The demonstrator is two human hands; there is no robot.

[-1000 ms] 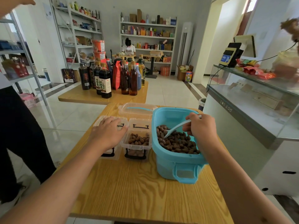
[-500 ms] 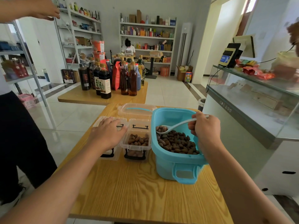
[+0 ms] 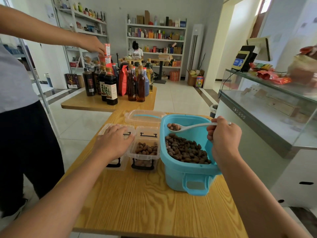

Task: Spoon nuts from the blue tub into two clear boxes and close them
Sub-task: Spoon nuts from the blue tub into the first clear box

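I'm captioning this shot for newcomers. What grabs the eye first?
The blue tub of brown nuts at centre right, with the right hand holding a white spoon of nuts above it. Beside it, the left hand rests flat on a clear box.

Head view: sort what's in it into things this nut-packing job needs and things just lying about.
Job:
blue tub of nuts
white spoon, gripped by right hand
open clear box, partly filled
closed clear box under left hand
wooden table

Lying about:
tub lid
bottles on far table
snack packets on glass counter
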